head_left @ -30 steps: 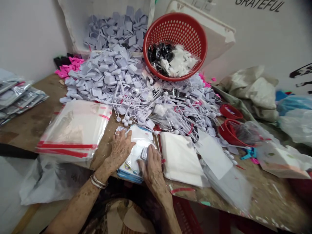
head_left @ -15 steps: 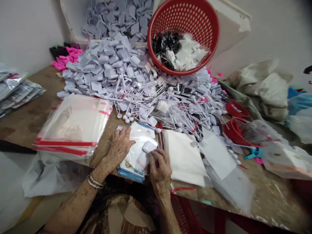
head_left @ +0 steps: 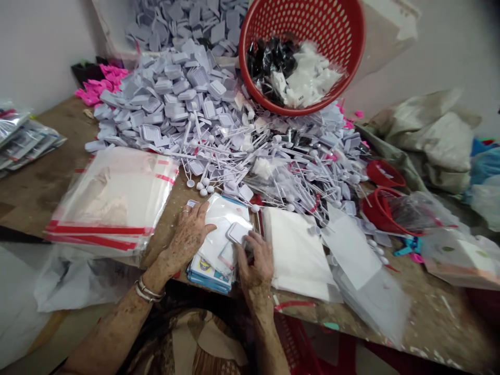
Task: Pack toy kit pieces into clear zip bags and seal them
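Note:
A clear plastic packet (head_left: 214, 226) lies on a stack of blue-edged printed cards (head_left: 209, 278) at the table's front edge. On the packet rests a small pale lavender tray piece (head_left: 237, 233). My left hand (head_left: 190, 229) lies at the packet's left side with its fingers spread, a ring on one finger. My right hand (head_left: 255, 260) is at the right side, fingers bent and apart, the fingertips beside the tray piece. Whether they grip the packet's edge is too small to tell.
Behind lies a heap of lavender pieces (head_left: 172, 99) and small spoons, with a red basket (head_left: 355, 47) above. Red-striped clear bags (head_left: 113, 192) are at left, white sheets (head_left: 299, 250) at right, small red bowls (head_left: 380, 216) farther right.
The packet and the tray piece have shifted slightly, and more of the printed card shows below. My hands have hardly moved. The camera view has shifted a little.

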Action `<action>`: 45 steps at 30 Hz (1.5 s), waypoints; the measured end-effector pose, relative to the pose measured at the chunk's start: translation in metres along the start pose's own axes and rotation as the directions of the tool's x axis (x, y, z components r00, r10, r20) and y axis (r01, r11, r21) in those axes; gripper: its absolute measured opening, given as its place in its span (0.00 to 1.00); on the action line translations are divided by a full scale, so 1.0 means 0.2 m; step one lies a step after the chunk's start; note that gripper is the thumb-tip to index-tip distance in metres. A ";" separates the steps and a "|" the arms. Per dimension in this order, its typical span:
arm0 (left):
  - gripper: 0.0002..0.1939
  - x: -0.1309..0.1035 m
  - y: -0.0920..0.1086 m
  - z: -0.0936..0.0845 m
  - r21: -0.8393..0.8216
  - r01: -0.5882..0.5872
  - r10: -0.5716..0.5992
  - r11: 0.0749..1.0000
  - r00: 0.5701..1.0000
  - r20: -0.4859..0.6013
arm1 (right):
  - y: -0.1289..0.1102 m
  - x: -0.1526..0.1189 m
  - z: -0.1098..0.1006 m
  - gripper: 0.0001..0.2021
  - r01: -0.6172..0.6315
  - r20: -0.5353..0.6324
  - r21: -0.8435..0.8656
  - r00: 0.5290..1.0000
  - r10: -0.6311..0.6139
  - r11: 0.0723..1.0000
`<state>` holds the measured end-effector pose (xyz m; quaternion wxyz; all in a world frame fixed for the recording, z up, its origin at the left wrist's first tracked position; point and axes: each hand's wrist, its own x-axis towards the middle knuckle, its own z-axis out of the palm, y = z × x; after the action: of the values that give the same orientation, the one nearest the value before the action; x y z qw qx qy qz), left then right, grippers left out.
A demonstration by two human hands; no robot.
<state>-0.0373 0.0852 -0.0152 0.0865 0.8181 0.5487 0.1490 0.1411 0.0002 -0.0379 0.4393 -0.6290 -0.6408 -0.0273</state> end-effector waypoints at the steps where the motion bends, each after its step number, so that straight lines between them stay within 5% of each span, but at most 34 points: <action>1: 0.27 0.00 0.00 0.00 -0.004 -0.002 0.002 1.000 1.000 -0.002 | 0.00 0.00 0.00 0.10 -0.007 -0.002 -0.015 1.000 0.007 1.000; 6: 0.29 0.01 0.00 -0.01 -0.009 -0.009 0.009 1.000 1.000 0.012 | -0.01 0.02 0.03 0.04 -0.076 -0.010 -0.018 0.997 0.075 0.997; 20: 0.32 -0.01 -0.01 0.01 0.023 -0.080 0.081 0.997 0.996 -0.042 | 0.00 0.04 0.08 0.05 0.023 0.023 -0.011 0.999 -0.022 1.000; 27: 0.32 -0.01 0.00 0.04 0.006 -0.034 0.035 0.999 0.995 -0.095 | 0.06 0.00 0.08 0.18 0.223 0.224 -0.076 0.954 -0.201 0.972; 32: 0.23 0.01 0.01 0.03 0.047 0.002 0.003 0.999 0.994 -0.112 | 0.04 0.04 0.06 0.22 0.239 0.339 -0.171 0.925 -0.171 0.956; 36: 0.26 0.02 0.01 0.00 0.062 -0.025 0.030 0.998 0.995 -0.090 | 0.04 0.08 0.08 0.25 0.266 0.403 -0.250 0.903 -0.150 0.931; 41: 0.23 0.04 0.02 -0.04 0.086 -0.090 0.090 0.992 0.996 0.006 | 0.04 0.08 0.10 0.23 0.269 0.440 -0.274 0.889 -0.128 0.924; 45: 0.23 0.04 0.02 -0.04 0.137 -0.087 0.082 0.987 0.996 0.037 | 0.05 0.07 -0.05 0.25 0.244 0.615 -0.211 0.786 -0.065 0.947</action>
<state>-0.0325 0.0909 -0.0057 0.0316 0.8468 0.5212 0.1015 0.1563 0.0077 -0.0279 0.1166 -0.6053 -0.7860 0.0470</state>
